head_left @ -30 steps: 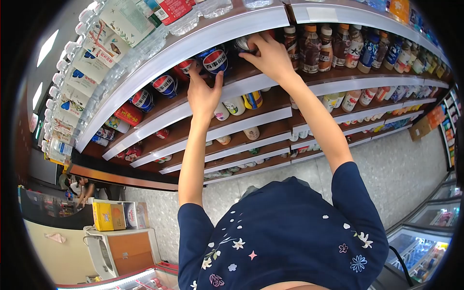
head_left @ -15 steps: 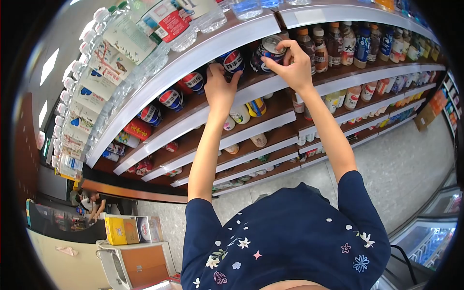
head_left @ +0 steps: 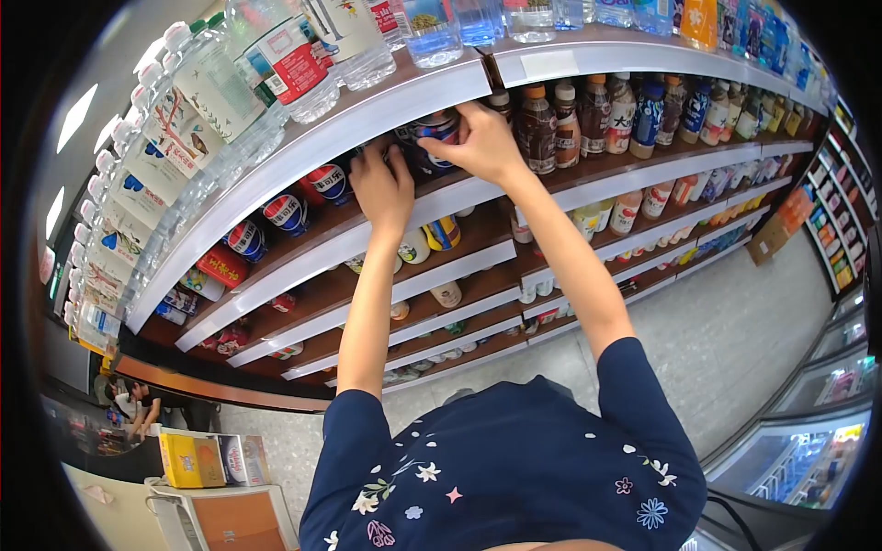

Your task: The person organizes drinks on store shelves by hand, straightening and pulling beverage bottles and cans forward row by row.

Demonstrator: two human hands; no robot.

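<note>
Both hands reach into the upper drinks shelf (head_left: 459,190). My right hand (head_left: 478,142) is curled round a dark blue can (head_left: 434,138) under the shelf above, its thumb across the can's front. Just left of it, my left hand (head_left: 382,184) has its fingers inside the shelf, bent and partly in shadow. Whether those fingers hold a can is hidden. Left of that hand stand a can with a red, white and blue round logo (head_left: 329,183), a similar can (head_left: 286,213) and a red can (head_left: 222,266).
Dark drink bottles (head_left: 536,129) stand right of my right hand. Large water bottles (head_left: 216,92) line the top shelf, above the hands. Lower shelves (head_left: 478,266) hold more drinks. People (head_left: 152,404), boxes (head_left: 191,459) and a glass-topped freezer (head_left: 808,459) are farther off.
The can by my right hand has gone from tilted and in full view to mostly behind the hand, deeper in the shelf. The whole view has shifted. My left hand no longer touches the logo can's front.
</note>
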